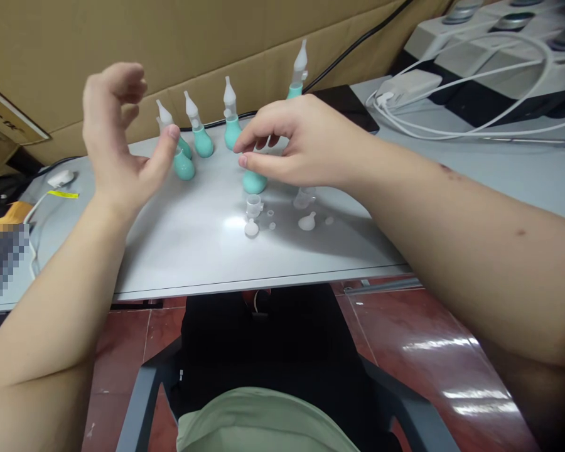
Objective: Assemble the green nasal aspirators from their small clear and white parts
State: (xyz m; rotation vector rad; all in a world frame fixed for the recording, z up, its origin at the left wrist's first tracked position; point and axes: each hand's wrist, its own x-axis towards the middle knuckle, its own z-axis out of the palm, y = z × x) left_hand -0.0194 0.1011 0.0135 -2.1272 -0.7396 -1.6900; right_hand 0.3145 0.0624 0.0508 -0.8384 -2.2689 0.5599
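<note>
My left hand (117, 125) is raised at the left, its thumb held away from the curled fingers and nothing between them. Just past its thumb is a teal bulb (184, 166). My right hand (292, 138) hovers over another teal bulb (254, 182), whose top it hides; a gap shows between thumb and fingertips, with nothing visible in it. Nasal aspirators with teal bulbs and white tips stand behind: one partly hidden by my left thumb, one (199, 129) beside it, one (231, 116) in the middle and one (299, 69) behind my right hand.
Nearer me on the grey table (183, 251) lie clear cups (253, 206), white caps (307, 221) and tiny discs (272, 226). A dark flat device (343, 103), white cables (452, 132) and grey machines (466, 56) occupy the right. Cardboard (193, 44) rises along the back.
</note>
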